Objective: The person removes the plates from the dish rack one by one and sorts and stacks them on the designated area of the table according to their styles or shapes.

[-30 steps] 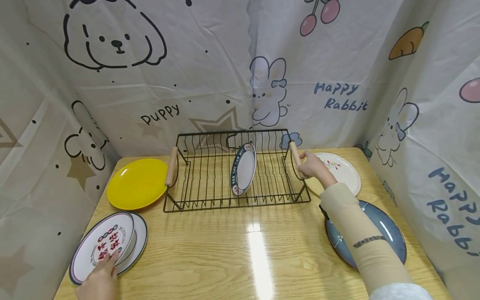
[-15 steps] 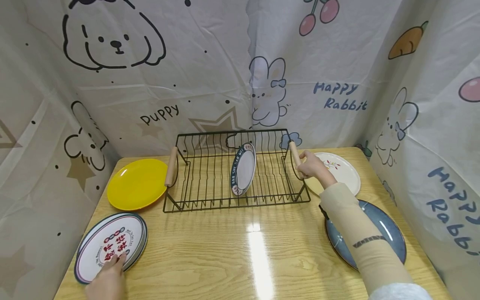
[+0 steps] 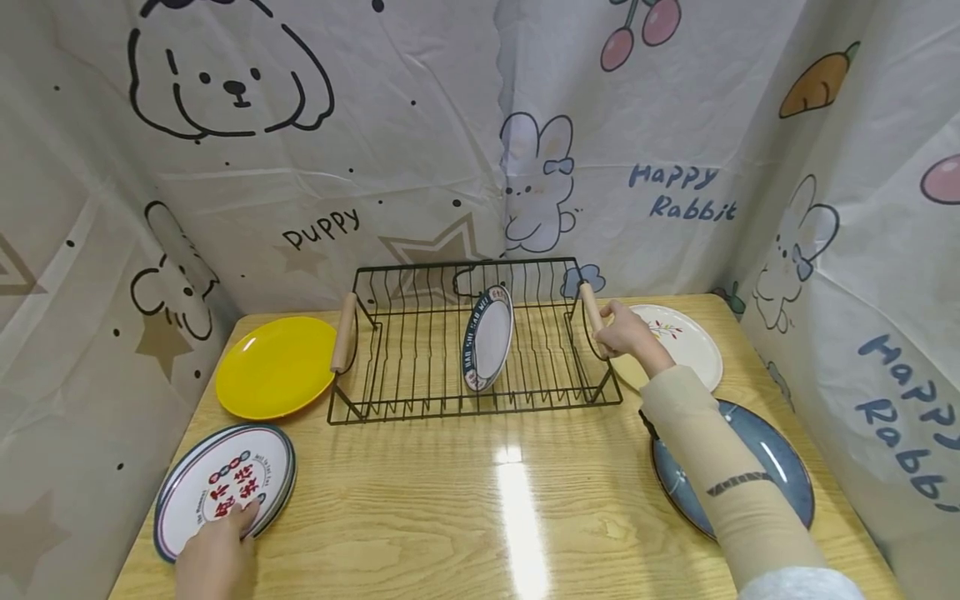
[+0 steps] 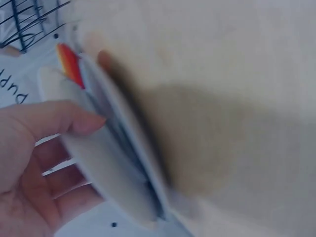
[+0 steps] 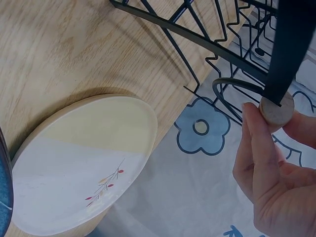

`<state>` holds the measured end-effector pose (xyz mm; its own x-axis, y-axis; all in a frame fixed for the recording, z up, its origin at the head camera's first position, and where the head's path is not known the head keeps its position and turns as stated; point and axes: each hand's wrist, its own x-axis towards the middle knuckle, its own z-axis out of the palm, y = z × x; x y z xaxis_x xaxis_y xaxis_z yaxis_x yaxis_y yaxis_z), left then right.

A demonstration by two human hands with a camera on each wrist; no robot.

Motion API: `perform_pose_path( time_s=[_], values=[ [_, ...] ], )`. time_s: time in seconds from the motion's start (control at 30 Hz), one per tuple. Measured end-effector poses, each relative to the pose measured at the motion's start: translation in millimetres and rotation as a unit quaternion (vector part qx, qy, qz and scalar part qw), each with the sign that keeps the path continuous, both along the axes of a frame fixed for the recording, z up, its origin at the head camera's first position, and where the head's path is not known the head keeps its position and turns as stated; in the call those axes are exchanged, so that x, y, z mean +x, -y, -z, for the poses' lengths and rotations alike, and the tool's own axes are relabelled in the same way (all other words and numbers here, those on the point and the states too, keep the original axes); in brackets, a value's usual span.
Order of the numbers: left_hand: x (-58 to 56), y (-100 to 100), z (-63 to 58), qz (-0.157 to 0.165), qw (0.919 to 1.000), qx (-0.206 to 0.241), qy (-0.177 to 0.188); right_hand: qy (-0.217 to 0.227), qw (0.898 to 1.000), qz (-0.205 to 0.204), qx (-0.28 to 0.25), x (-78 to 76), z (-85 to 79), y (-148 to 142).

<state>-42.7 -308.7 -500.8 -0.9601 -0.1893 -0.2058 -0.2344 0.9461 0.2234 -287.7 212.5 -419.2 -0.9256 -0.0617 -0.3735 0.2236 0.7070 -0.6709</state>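
Observation:
At the lower left of the head view, my left hand [image 3: 216, 557] pinches the near edge of a white plate [image 3: 197, 500] with red characters and a dark rim. That plate lies close over a second plate [image 3: 285, 492], mostly hidden beneath it. The left wrist view has my thumb on one face of the held plate [image 4: 106, 173] and the fingers behind it. On the right, my right hand [image 3: 626, 332] grips a wooden handle [image 5: 277, 112] of the black wire dish rack [image 3: 420, 408]. One white plate with a dark lettered rim [image 3: 491, 343] stands on edge in the rack.
A yellow plate [image 3: 273, 367] lies left of the rack. To the right are a white and cream plate with a sprig [image 3: 693, 342] and a blue plate [image 3: 780, 467], partly under my right forearm. Printed cloth [image 3: 420, 167] hangs around the wooden table [image 3: 420, 500].
My left hand has moved slightly right with the white plate, which now covers more of the plate below. My right hand keeps its grip on the rack handle.

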Motion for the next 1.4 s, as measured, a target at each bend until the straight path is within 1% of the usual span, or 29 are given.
perform_pose_path(
  time_s=[0.13,0.2,0.37,0.5,0.6,0.73,0.83,0.9,1.03,1.2,1.3,1.4],
  values=[
    [-7.7,4,-5.9,0.036,0.9985,0.018,0.037,0.002,1.0,0.001,0.002,0.0,0.2,-1],
    [-9.9,5,-6.4,0.048,0.9976,0.02,0.046,0.003,1.0,0.002,0.001,0.0,0.2,0],
    [-14.3,4,-3.4,0.061,0.9966,0.02,0.051,0.002,1.0,0.003,-0.001,-0.5,0.5,0],
    [-15.0,5,2.9,0.067,0.997,0.022,0.032,0.001,1.0,0.002,-0.001,-0.2,0.6,0],
    [-14.1,5,7.0,0.066,0.9975,0.024,0.007,-0.001,1.0,0.001,-0.002,0.1,1.1,0],
    [-12.6,2,9.0,0.054,0.9981,0.026,-0.013,-0.001,1.0,0.001,-0.004,0.1,2.2,-1],
    [-12.8,1,8.5,0.045,0.9986,0.027,-0.013,0.0,1.0,0.001,-0.004,-0.1,2.5,-1],
    [-13.4,0,7.6,0.04,0.9988,0.028,-0.009,0.0,1.0,0.001,-0.003,-0.5,2.1,-2],
    [-17.2,2,5.0,0.037,0.9985,0.038,0.014,0.0,1.0,-0.002,0.001,-0.4,1.0,-2],
    [-25.1,6,1.8,0.034,0.9964,0.059,0.051,0.002,1.0,-0.001,0.001,0.6,-0.6,-1],
    [-29.9,8,-1.9,0.043,0.9949,0.062,0.067,0.004,1.0,-0.001,-0.001,0.5,-0.6,-1],
    [-35.0,10,-9.0,0.051,0.9942,0.06,0.073,0.003,1.0,-0.002,0.002,0.0,-0.7,-1]
  ],
)
